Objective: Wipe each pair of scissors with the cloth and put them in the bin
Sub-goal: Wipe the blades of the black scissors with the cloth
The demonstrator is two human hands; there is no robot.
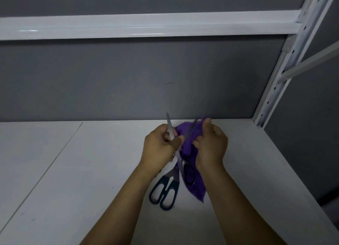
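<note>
My left hand [161, 145] grips a pair of scissors [170, 129] by its closed blades. The tip points up and away, and its black handle loop [189, 174] hangs down in front of the cloth. My right hand [211, 143] holds a bunched purple cloth [189, 140] just right of the blades, and the cloth's lower end [197, 189] drapes onto the shelf. A second pair of scissors [164, 191] with dark teal handles lies on the white shelf below my left wrist, its blades hidden under that wrist. No bin is in view.
The white shelf board [82, 171] spreads out to the left and right of my hands, with a seam on its left side. A grey back wall [128, 79] rises behind it. A white crossbeam [146, 24] runs overhead and a perforated white upright [286, 61] stands at the right.
</note>
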